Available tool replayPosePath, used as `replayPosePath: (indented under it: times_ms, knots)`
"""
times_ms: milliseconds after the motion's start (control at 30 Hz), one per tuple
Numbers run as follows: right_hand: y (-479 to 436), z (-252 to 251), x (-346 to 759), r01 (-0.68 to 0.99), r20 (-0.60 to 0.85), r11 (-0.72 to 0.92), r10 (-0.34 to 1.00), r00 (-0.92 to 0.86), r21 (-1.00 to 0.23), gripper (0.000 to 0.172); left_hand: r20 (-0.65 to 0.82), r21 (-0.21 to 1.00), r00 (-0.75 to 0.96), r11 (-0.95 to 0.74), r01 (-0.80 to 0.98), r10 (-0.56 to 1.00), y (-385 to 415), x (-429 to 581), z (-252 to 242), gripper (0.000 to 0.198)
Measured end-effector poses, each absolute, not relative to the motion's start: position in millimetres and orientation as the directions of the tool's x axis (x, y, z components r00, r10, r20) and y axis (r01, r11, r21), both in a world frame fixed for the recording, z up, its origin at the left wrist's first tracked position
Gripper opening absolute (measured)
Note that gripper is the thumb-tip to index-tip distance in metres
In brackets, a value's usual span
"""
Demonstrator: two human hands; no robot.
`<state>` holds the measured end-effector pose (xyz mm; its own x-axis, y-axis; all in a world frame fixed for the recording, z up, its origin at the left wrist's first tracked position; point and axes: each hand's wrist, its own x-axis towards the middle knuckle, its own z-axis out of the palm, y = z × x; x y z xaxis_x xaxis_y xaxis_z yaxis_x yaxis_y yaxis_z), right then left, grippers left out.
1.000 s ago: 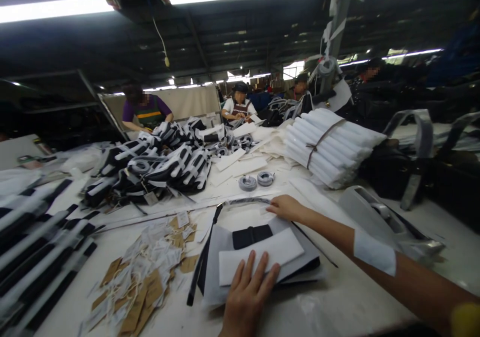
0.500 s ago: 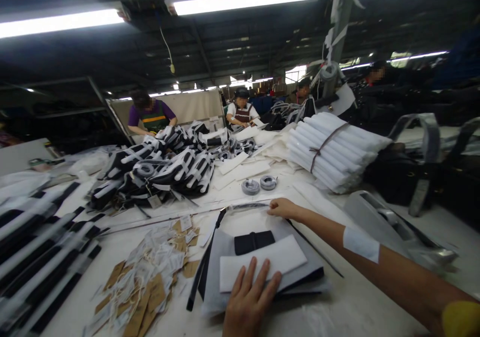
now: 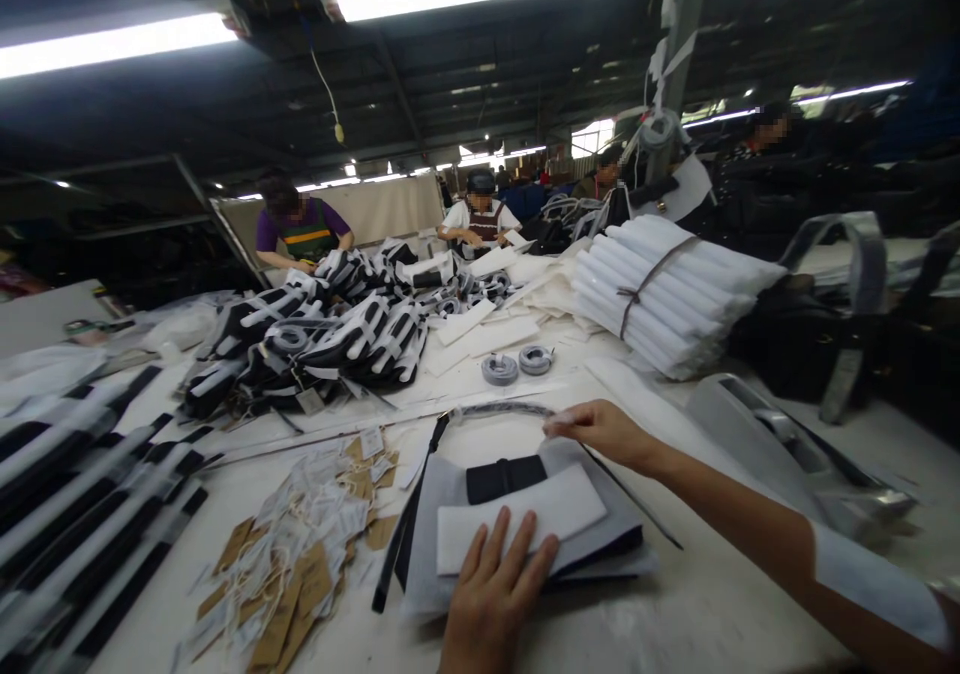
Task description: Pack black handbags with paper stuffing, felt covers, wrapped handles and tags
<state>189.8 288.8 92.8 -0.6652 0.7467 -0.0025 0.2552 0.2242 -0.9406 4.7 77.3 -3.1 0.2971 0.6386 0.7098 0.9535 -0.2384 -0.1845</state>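
Note:
My left hand (image 3: 491, 589) lies flat with fingers spread on a white padded strip (image 3: 521, 519). The strip rests on a flat grey and black bag (image 3: 600, 544) on the white table (image 3: 712, 614). A small black folded piece (image 3: 505, 477) sits just above the strip. My right hand (image 3: 604, 431) is at the bag's far right corner, fingers pinched on the clear plastic film (image 3: 510, 411) by the black strap (image 3: 409, 514) that loops round the bag.
Brown and white hang tags (image 3: 300, 544) are heaped to the left. Black and white bags (image 3: 322, 339) are piled farther back, two tape rolls (image 3: 517, 364) beyond my hand, a tied white bundle (image 3: 660, 294) and a tape dispenser (image 3: 787, 454) at right. Other people work at the far end.
My right hand has lifted slightly and drawn back toward me at the bag's corner, now pinching the film. My left hand has stayed flat on the white strip.

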Motion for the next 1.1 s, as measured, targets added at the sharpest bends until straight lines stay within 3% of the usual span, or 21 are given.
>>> replayPosePath:
  times_ms: [100,200,300,500,633,700,867,1100]
  knots:
    - [259.0,84.0,208.2,0.234,0.144,0.445,0.665,-0.733,-0.864,0.028,0.662,-0.183,0.288,-0.224,0.957,0.692,75.5,5.4,-0.6,0.041]
    - [234.9,59.8,226.0,0.191,0.335,0.708,0.531,-0.778,-0.680,0.051,0.628,-0.185,0.287,-0.219,0.958,0.723,75.4,5.3,-1.7,0.041]
    - [222.4,36.0,235.7,0.166,0.474,0.836,0.448,-0.758,-0.524,0.058,0.594,-0.200,0.299,-0.223,0.954,0.747,75.7,6.6,-1.8,0.041]
    - [217.7,22.2,237.5,0.147,0.543,0.879,0.403,-0.736,-0.453,0.058,0.415,-0.249,0.391,-0.312,0.917,0.821,72.1,21.1,30.3,0.036]
    - [216.3,19.0,238.6,0.133,0.565,0.873,0.412,-0.714,-0.469,0.058,0.291,-0.122,0.415,-0.397,0.910,0.862,73.8,29.3,48.5,0.051]
    - [215.4,17.4,239.3,0.131,0.572,0.865,0.427,-0.700,-0.485,0.057,0.299,-0.088,0.408,-0.401,0.912,0.863,76.1,30.2,45.3,0.057]
    - [212.5,22.0,239.9,0.136,0.597,0.862,0.443,-0.669,-0.488,0.058,0.470,-0.094,0.338,-0.334,0.938,0.815,79.6,32.0,19.8,0.043]
    - [198.8,49.3,244.7,0.172,0.688,0.933,0.351,-0.635,-0.317,0.043,0.565,-0.081,0.293,-0.302,0.950,0.771,81.9,36.8,9.4,0.037]
